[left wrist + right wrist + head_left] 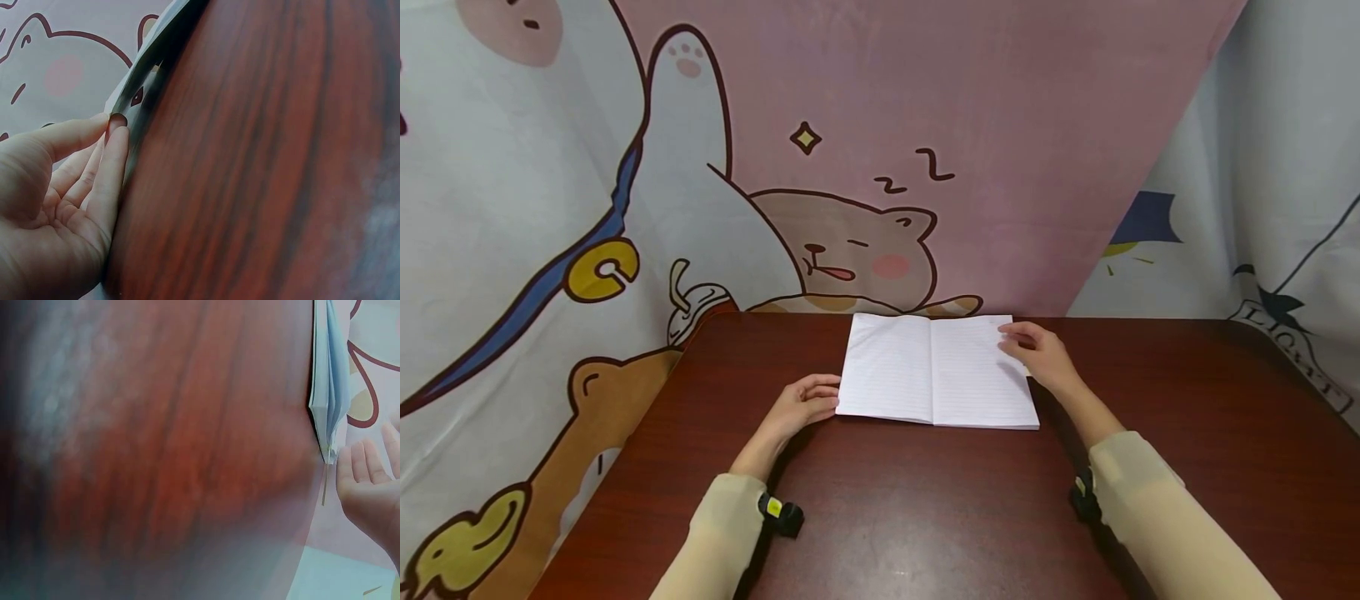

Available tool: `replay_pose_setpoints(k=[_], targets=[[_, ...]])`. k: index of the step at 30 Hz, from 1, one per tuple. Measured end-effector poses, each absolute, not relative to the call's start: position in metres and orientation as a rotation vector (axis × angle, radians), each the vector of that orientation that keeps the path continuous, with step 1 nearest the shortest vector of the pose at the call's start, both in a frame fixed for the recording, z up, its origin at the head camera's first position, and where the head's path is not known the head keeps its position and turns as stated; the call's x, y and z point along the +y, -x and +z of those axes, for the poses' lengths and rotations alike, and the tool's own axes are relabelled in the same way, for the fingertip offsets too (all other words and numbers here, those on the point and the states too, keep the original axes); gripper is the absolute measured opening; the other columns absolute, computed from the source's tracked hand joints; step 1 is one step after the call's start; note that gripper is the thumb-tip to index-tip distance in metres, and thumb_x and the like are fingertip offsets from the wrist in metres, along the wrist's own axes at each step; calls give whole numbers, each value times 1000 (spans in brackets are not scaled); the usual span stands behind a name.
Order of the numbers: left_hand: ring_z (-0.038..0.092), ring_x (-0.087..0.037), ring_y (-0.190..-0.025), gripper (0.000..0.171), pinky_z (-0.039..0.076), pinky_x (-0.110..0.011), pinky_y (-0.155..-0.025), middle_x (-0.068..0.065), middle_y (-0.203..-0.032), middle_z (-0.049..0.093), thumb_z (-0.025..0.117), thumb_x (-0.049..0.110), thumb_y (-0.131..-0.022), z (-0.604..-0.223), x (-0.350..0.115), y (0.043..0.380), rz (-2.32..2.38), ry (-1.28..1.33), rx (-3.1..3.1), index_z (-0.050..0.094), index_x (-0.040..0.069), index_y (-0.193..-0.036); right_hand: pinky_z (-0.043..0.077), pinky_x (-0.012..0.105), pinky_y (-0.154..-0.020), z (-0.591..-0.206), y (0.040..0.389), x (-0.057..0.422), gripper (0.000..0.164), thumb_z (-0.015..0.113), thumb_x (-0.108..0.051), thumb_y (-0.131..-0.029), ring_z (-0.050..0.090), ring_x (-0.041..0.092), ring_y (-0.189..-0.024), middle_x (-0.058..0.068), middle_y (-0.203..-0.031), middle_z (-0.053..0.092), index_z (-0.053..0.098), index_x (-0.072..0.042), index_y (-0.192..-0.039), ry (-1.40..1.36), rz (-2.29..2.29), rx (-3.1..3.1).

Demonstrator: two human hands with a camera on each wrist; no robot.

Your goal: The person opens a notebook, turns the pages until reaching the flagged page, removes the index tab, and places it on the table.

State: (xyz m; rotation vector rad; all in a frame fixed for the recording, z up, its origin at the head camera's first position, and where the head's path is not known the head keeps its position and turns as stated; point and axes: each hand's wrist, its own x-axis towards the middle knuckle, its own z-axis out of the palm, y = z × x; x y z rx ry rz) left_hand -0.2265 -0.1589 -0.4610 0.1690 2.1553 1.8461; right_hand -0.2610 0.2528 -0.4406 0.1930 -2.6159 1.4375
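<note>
One lined notebook (pixel 891 371) lies spread at a double page on the dark reddish-brown table (pixel 887 508), its upper edge close to the table's far edge. At the notebook's left edge, the left hand (pixel 801 404) pinches the margin between its fingertips. Over the notebook's right page, near its outer edge, the right hand (pixel 1041 357) is held with fingers extended and loosely apart, clamped on nothing; from where I stand, I cannot tell whether its fingertips touch the paper. Nearer the person than the notebook, pale yellowish sleeves (pixel 711 533) cover both forearms. Behind the notebook hangs a cloth (pixel 1022 142) printed with cartoon animals.
</note>
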Motion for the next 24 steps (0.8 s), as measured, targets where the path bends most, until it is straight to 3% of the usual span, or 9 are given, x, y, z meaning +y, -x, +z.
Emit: replay_pose_setpoints(k=[4,6,12,18,24], targets=[[66,-7,-93,42,58,-22,-83,-21,-121,64,63,3,-96,-460,-158,226,1851,-156,2156,54,-3,-137,45,42,-104,-442,263,256,42,65,-18,-97,51,42,-133,26,-142,54,58,3,-132,-155,1441,-2652],[66,-6,-92,42,58,-22,-82,-20,-120,65,63,2,-95,-459,-158,226,1852,-150,2160,54,-3,-137,43,50,-105,-442,263,256,43,65,-19,-97,48,42,-135,26,-145,51,57,3,-134,-134,1441,-2667],[66,-7,-91,42,58,-22,-82,-20,-119,65,63,2,-95,-460,-158,225,1851,-149,2164,54,-3,-136,45,48,-104,-442,263,257,49,65,-18,-97,45,41,-138,25,-149,47,52,1,-140,-86,1434,-2711],[66,-7,-91,42,58,-22,-82,-21,-120,65,63,2,-95,-460,-158,226,1850,-148,2163,54,-4,-136,37,57,-112,-446,265,261,63,65,-18,-97,39,46,-140,29,-151,40,37,5,-149,-26,1456,-2783],[67,-7,-92,42,58,-23,-83,-20,-119,65,63,2,-96,-460,-159,226,1848,-137,2159,54,-3,-137,35,56,-115,-448,267,263,74,65,-20,-96,36,48,-142,32,-153,35,26,8,-153,-17,1453,-2869]])
